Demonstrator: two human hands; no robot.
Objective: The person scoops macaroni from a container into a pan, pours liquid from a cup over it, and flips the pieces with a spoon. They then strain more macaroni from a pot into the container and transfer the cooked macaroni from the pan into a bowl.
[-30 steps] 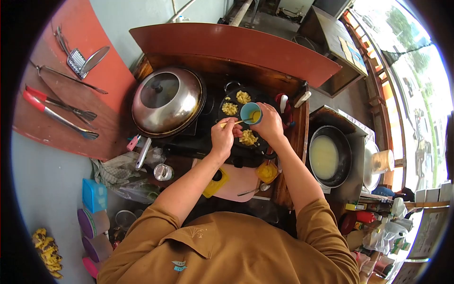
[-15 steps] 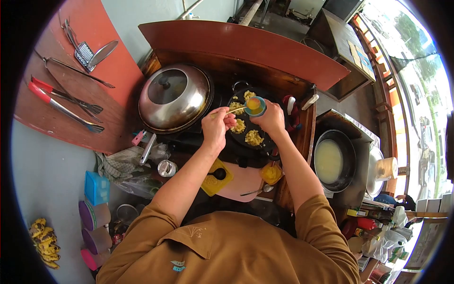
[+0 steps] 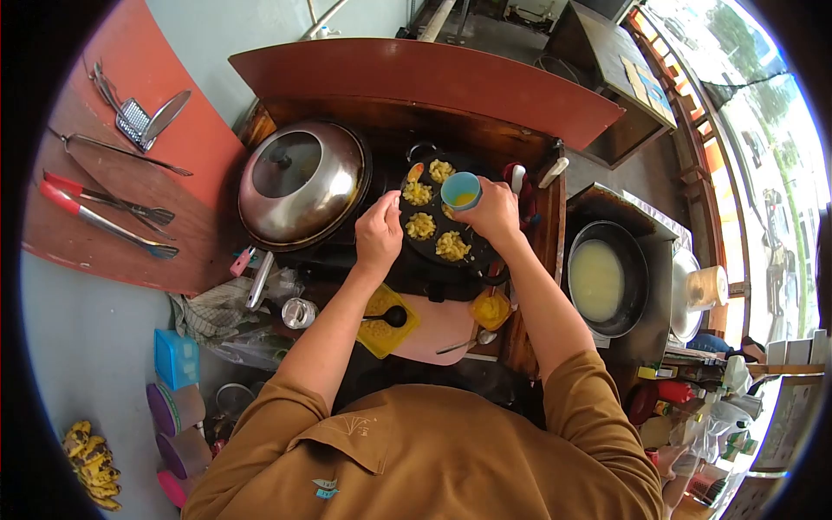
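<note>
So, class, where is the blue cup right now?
In the head view, the blue cup is slightly right of centre, in the upper half, held by the person's right hand over the dark pan, with the left hand to its left.

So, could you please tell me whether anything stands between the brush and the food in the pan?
Nothing visible stands between the brush and the nearest food in the pan. Farther right, the cup in the right hand partly hides another piece of food.

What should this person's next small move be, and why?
Probably dab the brush-like tool on the nearest food mound: the left hand has the tip beside it, while the right hand holds a cup of yellow liquid nearby.
</note>
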